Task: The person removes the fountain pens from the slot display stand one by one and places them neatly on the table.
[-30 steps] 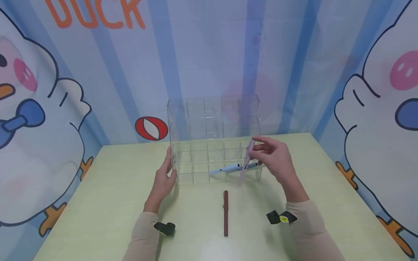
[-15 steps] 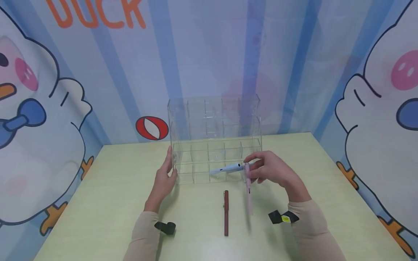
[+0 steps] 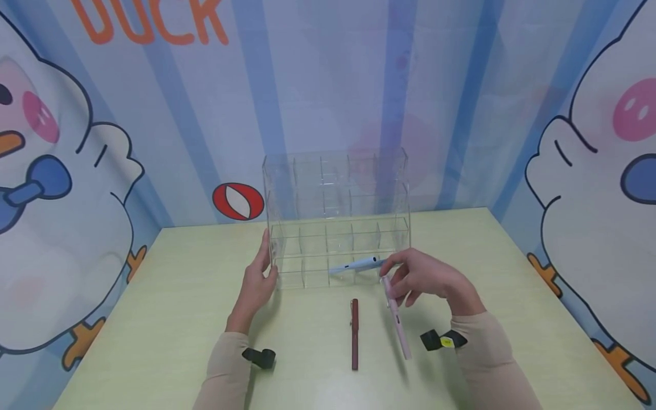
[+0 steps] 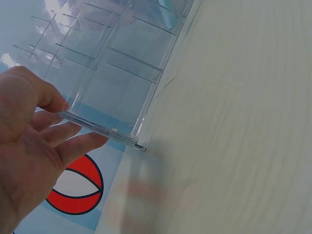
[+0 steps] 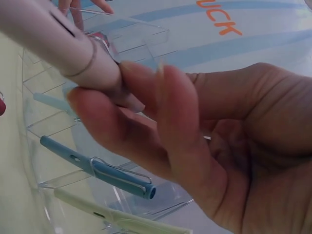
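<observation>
My left hand (image 3: 260, 285) grips the left side wall of a clear acrylic display rack (image 4: 97, 128), thumb in front and fingers behind. My right hand (image 3: 425, 279) pinches a pale pink pen (image 3: 398, 323) by its upper end, between thumb and fingers. That pen slants over the table in front of the rack's right side. Inside the rack's lowest row lies a light blue pen (image 3: 361, 263). In the right wrist view, a teal pen (image 5: 102, 170) with a wire clip and a pale green pen (image 5: 117, 218) lie in neighbouring compartments.
A dark red pen (image 3: 355, 336) lies lengthwise on the pale table (image 3: 307, 370), left of the pink one. The transparent rack has several stepped rows with thin dividers. Behind it hangs a blue striped curtain (image 3: 328, 85) with duck drawings.
My right hand has come down and toward me from the rack's right side, and the pink pen has swung from upright-leaning to slanting lower right. The left hand stays put.
</observation>
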The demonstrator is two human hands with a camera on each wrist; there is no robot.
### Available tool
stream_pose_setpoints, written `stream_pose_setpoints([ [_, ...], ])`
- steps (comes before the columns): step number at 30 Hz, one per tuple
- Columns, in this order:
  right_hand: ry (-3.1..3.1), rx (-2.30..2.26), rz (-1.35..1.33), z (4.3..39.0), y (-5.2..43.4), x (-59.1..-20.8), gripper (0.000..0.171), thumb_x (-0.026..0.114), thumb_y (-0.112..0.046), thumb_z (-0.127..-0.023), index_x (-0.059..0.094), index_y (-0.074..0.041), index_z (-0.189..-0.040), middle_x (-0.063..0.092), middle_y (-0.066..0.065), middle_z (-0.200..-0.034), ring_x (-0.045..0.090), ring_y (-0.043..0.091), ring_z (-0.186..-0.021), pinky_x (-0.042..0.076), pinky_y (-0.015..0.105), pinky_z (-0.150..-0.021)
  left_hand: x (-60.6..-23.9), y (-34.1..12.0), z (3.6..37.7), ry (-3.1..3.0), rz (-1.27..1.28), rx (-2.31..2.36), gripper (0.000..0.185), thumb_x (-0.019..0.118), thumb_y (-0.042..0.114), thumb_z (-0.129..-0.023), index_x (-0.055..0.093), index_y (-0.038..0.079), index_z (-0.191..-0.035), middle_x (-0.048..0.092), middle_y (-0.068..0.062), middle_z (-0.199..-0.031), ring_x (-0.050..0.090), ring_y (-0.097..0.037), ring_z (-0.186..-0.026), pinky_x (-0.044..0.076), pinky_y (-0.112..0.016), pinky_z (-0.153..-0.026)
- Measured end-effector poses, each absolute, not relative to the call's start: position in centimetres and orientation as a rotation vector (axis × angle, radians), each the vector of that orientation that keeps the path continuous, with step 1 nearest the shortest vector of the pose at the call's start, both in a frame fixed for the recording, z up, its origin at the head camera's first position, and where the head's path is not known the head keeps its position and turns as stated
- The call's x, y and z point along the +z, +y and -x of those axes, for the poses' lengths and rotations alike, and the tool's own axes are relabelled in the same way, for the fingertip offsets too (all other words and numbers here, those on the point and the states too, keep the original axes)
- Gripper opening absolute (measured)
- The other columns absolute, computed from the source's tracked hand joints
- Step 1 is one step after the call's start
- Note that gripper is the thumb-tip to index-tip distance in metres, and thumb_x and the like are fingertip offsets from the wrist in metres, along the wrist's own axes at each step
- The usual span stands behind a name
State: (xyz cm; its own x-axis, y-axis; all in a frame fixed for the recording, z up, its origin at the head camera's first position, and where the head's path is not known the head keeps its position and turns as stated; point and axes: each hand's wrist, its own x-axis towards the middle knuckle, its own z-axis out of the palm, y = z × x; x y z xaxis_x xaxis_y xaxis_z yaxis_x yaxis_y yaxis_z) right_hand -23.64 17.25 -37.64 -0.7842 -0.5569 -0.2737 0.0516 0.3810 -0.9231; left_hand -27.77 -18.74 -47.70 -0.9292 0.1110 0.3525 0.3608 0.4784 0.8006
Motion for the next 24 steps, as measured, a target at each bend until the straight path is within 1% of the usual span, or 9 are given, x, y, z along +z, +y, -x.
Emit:
stream_pose_setpoints([
  [8,2.065,-1.316,0.487,24.3,16.8,-39.7,0.031,0.065,0.004,-0.077,0.057,-0.001,-0.106,0.064,0.021,-0.081,0.063,0.035,-0.069,0.053,0.044,-0.057,-47.6,-18.8,27.8,-2.477,0.411,-1.406,0.081,0.047,0.001,-0.090,0.001,0.040,-0.144,0.016,0.009,-0.148,0.030,-0.018,-0.128,0.033,-0.041,-0.098],
  [12,2.050,-1.266,0.508,24.8,16.6,-41.0,0.032,0.066,0.005,-0.076,0.056,0.000,-0.106,0.064,0.021,-0.080,0.064,0.035,-0.068,0.053,0.042,-0.056,-47.7,-18.8,27.9,-2.461,0.432,-1.379,0.081,0.047,-0.002,-0.089,0.002,0.037,-0.145,0.017,0.007,-0.148,0.032,-0.019,-0.127,0.033,-0.040,-0.098],
  [15,2.038,-1.254,0.510,25.2,16.5,-41.9,0.034,0.067,0.006,-0.075,0.055,0.003,-0.106,0.064,0.021,-0.079,0.064,0.035,-0.067,0.053,0.042,-0.056,-47.8,-18.8,27.9,-2.456,0.434,-1.375,0.081,0.047,-0.002,-0.089,0.002,0.036,-0.145,0.017,0.008,-0.147,0.032,-0.018,-0.127,0.033,-0.039,-0.098],
  [19,2.038,-1.230,0.503,25.5,16.1,-43.0,0.035,0.067,0.006,-0.074,0.055,0.006,-0.106,0.063,0.021,-0.079,0.064,0.033,-0.065,0.054,0.042,-0.056,-47.8,-18.7,27.9,-2.467,0.427,-1.369,0.081,0.047,-0.001,-0.089,0.002,0.036,-0.145,0.017,0.007,-0.148,0.032,-0.019,-0.127,0.034,-0.039,-0.097],
  [24,2.060,-1.216,0.463,25.8,15.6,-44.0,0.034,0.068,0.006,-0.073,0.056,0.004,-0.105,0.064,0.019,-0.079,0.064,0.031,-0.064,0.054,0.040,-0.055,-47.8,-18.7,27.9,-2.465,0.433,-1.350,0.081,0.047,-0.002,-0.089,0.002,0.036,-0.145,0.017,0.006,-0.148,0.032,-0.020,-0.127,0.034,-0.040,-0.098],
])
